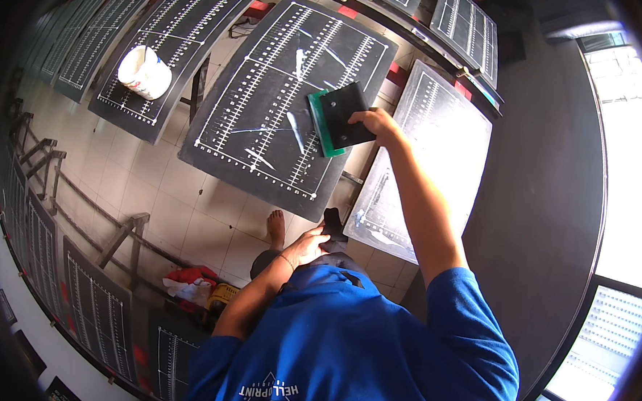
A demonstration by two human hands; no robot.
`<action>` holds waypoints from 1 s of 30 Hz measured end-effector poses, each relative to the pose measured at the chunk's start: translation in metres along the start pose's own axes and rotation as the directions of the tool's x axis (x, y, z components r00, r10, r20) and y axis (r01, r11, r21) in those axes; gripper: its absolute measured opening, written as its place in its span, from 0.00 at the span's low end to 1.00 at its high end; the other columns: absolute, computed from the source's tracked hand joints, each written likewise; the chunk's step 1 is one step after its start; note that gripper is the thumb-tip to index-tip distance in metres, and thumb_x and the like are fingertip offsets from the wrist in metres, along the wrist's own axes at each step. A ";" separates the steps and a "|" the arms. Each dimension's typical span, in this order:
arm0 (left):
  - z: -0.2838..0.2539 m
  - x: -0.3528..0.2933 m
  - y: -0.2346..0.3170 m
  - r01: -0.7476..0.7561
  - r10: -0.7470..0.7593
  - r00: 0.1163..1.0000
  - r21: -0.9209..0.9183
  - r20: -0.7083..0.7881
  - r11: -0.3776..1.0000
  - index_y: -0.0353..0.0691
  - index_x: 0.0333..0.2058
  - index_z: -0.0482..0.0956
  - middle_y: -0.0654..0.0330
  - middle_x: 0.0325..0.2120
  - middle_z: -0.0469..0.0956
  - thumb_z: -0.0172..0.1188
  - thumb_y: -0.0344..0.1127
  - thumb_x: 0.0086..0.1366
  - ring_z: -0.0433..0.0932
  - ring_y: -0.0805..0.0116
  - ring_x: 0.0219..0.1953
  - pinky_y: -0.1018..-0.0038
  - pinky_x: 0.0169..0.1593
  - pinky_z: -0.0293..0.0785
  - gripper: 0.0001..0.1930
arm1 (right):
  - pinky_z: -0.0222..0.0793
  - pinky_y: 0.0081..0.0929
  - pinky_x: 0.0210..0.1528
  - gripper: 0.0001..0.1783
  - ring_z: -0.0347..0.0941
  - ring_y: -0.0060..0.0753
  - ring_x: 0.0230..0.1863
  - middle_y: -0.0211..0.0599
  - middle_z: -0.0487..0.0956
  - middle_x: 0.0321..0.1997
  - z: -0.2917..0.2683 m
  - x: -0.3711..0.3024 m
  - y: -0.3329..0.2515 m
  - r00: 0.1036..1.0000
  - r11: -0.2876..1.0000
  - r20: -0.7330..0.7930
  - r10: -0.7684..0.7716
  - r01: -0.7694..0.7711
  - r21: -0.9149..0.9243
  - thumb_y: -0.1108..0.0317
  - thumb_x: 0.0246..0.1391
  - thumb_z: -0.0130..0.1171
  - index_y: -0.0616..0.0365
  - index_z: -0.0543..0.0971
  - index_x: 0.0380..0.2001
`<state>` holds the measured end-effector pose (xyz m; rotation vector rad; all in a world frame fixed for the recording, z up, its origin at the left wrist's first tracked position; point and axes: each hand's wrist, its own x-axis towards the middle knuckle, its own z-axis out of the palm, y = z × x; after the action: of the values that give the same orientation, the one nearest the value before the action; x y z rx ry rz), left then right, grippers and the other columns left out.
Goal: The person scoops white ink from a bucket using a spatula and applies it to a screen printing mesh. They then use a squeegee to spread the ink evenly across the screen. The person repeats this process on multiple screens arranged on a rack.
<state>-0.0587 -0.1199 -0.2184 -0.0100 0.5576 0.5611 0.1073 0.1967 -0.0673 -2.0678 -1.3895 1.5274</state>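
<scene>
A squeegee [335,119] with a broad black holder and a green blade is gripped in my right hand [376,123]. It stands over the right part of a dark panel [215,133] printed with white ruler scales. Several white streaks [295,132] lie on that panel, left of the blade and above it. My left hand [308,246] is down by my waist, its fingers curled in at my dark trousers. A narrow black thing [334,221] is just beyond those fingers; I cannot make out whether they hold it.
At right, a similar panel [423,155] shines with glare. On the panel to the left stands a white tub [145,72] with smears. More printed panels [96,305] line dark racks at lower left. Red and white cloths [188,283] lie beside a yellow container [223,295].
</scene>
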 end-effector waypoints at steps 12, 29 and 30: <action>-0.026 -0.015 0.018 -0.037 0.038 0.987 0.008 -0.157 0.999 0.39 0.60 0.67 0.53 0.54 0.74 0.48 0.26 0.71 0.75 0.53 0.57 0.49 0.59 0.73 0.19 | 0.79 0.43 0.40 0.11 0.77 0.45 0.42 0.47 0.76 0.41 0.121 -0.083 0.006 0.666 0.227 -0.097 -0.740 0.112 -0.967 0.69 0.58 0.50 0.64 0.75 0.40; -0.025 -0.004 0.039 0.170 -0.170 0.985 0.185 -0.015 0.968 0.36 0.59 0.67 0.52 0.51 0.76 0.47 0.26 0.72 0.78 0.57 0.52 0.56 0.57 0.76 0.18 | 0.72 0.42 0.53 0.27 0.78 0.51 0.49 0.44 0.82 0.46 0.006 -0.229 0.152 0.613 0.715 -0.422 -0.668 0.374 -0.590 0.84 0.38 0.60 0.56 0.80 0.47; -0.018 -0.003 0.041 0.198 -0.200 0.980 0.199 -0.014 0.960 0.36 0.59 0.67 0.52 0.52 0.76 0.46 0.25 0.72 0.78 0.57 0.52 0.56 0.57 0.76 0.18 | 0.73 0.40 0.52 0.27 0.78 0.46 0.49 0.40 0.83 0.45 0.015 -0.261 0.152 0.671 0.733 -0.434 -0.601 0.248 -0.633 0.83 0.38 0.60 0.55 0.81 0.46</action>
<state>-0.0905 -0.0893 -0.2269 0.1246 0.5970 0.3072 0.1753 -0.0916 -0.0079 -1.9658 -1.9439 0.1963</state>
